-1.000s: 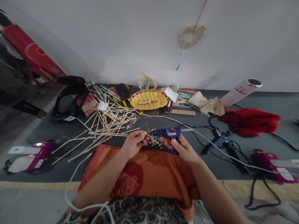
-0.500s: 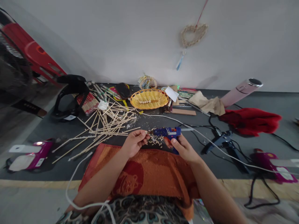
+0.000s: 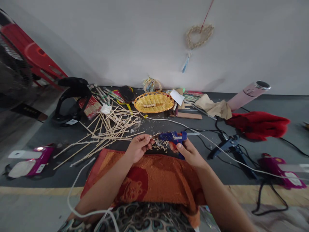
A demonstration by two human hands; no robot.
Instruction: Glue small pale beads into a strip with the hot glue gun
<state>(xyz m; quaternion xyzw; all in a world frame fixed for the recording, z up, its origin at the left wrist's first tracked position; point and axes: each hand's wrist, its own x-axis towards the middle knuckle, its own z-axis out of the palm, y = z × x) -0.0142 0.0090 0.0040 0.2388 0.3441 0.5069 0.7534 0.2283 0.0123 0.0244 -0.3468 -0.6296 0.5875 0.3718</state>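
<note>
- Fingers, left hand (image 3: pixel 137 149): thumb and fingertips pinched on a tiny piece (image 3: pixel 151 137), too small to identify, at the glue gun's nozzle.
- Fingers, right hand (image 3: pixel 190 153): wrapped around the grip of the glue gun; trigger pressure cannot be told.
- Glue gun (image 3: pixel 172 137): blue, red light showing, nozzle toward the left hand; held over the middle of the tabletop (image 3: pixel 60 179), just beyond the towel.
- Bits (image 3: pixel 161 148): short, pale, loose, below and around the gun.
- Towel (image 3: pixel 166 174): orange, lying across the middle of the near edge, under the forearms.
- Sticks (image 3: pixel 114 124): heaped left of middle, some ends near the left hand.
- Basket (image 3: pixel 154 108): toward the far edge, at the middle; a row of small pieces inside.
- Cord (image 3: pixel 216 146): white, running from the middle toward the right edge, behind the gun.
- Risk, burn: fingertips sit close to a probably hot nozzle; a slip of either hand could cause contact.
- Risk, mess: dripping glue could catch the bits.
- Risk, snag: an arm catching the cord could jolt the aim.
</note>
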